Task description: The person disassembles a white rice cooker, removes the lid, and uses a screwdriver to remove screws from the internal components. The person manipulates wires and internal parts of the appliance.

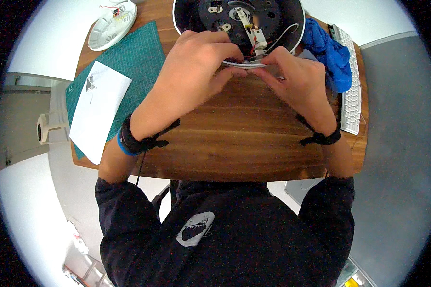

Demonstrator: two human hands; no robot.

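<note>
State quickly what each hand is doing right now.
Left hand: closed, fingers pinching the near rim of the round appliance base.
Right hand: closed, pinching the same rim.

I see a wooden table [234, 143] w/ green cutting mat [129, 52], white paper sheet [98, 110], round black-and-white appliance [273, 16], blue cloth [333, 52], white keyboard [352, 100], white vented cover [111, 26].

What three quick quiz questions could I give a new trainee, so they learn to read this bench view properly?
1. True or false: both hands work at the near rim of the round black appliance base.
2. What lies on the green cutting mat? A) white paper sheet B) scissors C) a mug
3. What colour is the cloth beside the white keyboard?

Key: 1 true: the left hand and right hand meet there. 2 A, the white paper sheet. 3 blue.
</note>
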